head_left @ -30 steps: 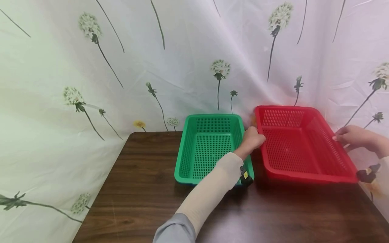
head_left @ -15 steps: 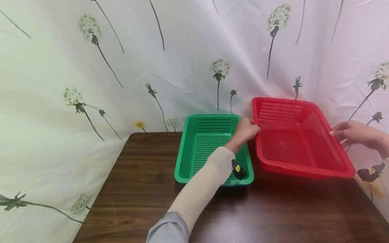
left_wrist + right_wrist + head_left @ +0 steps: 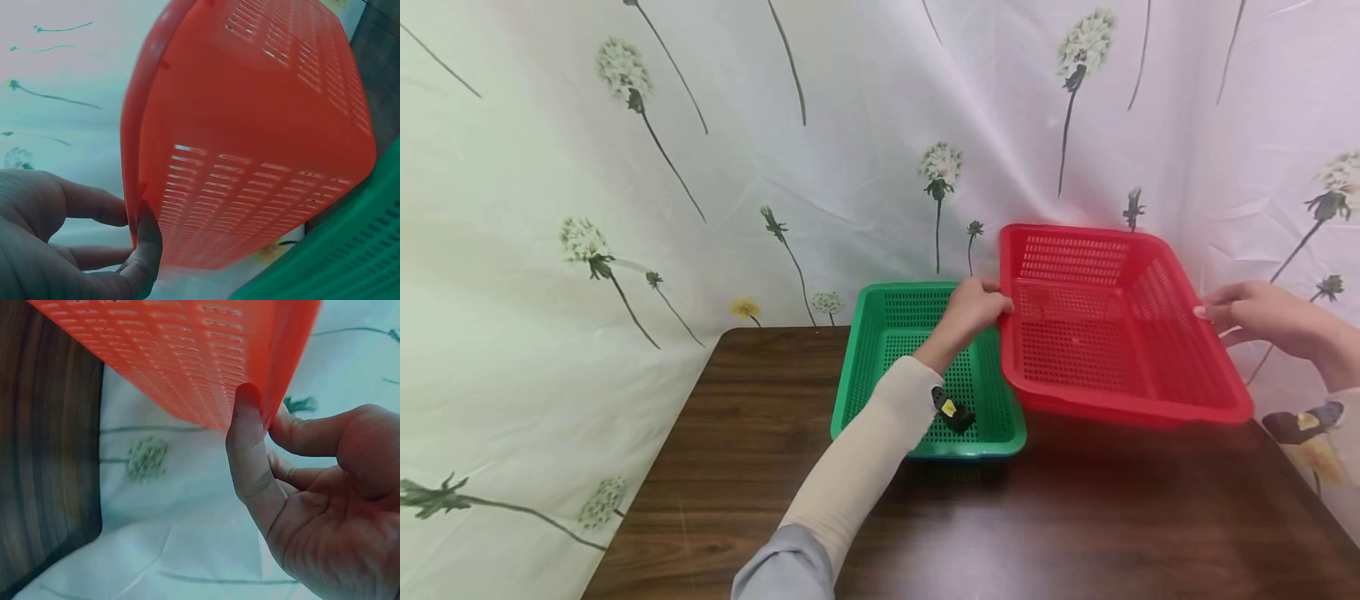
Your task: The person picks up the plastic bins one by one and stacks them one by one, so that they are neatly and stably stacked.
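Note:
A red plastic basket (image 3: 1075, 342) with slotted walls is held in the air, tilted, above the right part of the table; nothing lies in it. My left hand (image 3: 964, 315) pinches its left rim, the thumb and fingers on either side of the edge, as the left wrist view shows on the basket (image 3: 206, 125). On the opposite rim, my right hand (image 3: 1270, 319) pinches the edge between thumb and fingers. A green basket (image 3: 848, 400) of similar make stands on the table, partly hidden under my left forearm. The red basket's left side overlaps its right edge in the head view.
The dark wooden table (image 3: 737, 467) runs up to a white curtain (image 3: 820, 167) printed with dandelions, which hangs behind and at both sides. A bluish edge shows beneath the green basket's front rim. Both wrists wear a black strap device (image 3: 953, 410).
Both hands have lifted the red basket and moved it to the left, toward the green basket. The green basket has stayed in place.

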The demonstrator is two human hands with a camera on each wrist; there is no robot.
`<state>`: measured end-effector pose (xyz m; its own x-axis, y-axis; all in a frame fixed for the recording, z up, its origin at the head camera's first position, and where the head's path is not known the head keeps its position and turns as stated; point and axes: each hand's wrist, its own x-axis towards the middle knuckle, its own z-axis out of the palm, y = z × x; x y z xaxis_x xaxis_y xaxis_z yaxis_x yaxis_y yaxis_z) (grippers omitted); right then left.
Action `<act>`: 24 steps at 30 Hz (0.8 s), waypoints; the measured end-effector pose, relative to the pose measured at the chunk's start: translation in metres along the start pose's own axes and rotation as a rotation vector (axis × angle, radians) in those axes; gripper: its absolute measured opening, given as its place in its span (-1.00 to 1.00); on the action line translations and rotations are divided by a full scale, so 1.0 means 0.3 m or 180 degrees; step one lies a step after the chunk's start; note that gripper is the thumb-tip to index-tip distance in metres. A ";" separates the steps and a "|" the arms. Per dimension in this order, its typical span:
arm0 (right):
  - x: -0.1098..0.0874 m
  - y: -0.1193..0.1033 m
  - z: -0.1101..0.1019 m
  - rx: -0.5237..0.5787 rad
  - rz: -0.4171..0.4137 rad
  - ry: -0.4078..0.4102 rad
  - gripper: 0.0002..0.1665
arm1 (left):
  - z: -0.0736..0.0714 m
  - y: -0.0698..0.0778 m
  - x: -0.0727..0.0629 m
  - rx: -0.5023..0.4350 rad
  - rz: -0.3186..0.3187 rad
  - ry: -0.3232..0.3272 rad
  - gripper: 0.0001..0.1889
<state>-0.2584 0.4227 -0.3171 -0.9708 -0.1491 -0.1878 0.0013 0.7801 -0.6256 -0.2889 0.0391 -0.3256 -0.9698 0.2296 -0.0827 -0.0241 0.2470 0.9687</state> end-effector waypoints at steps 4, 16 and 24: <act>-0.003 -0.048 0.002 0.0032 -0.0014 0.0048 -0.46 | -0.049 0.000 -0.016 -0.0039 0.0038 -0.0060 -0.65; 0.014 -0.150 0.016 0.0265 -0.0055 0.0008 -0.35 | -0.194 0.015 -0.040 -0.0062 0.0040 -0.0095 -0.52; 0.044 -0.228 0.047 0.0591 -0.0182 -0.0040 -0.34 | -0.297 0.015 -0.060 -0.0077 0.0160 -0.0037 -0.55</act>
<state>-0.2678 0.3589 -0.2874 -0.9676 -0.1984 -0.1564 -0.0087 0.6449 -0.7642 -0.2932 -0.0478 -0.2989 -0.9670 0.2521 -0.0364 0.0185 0.2121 0.9771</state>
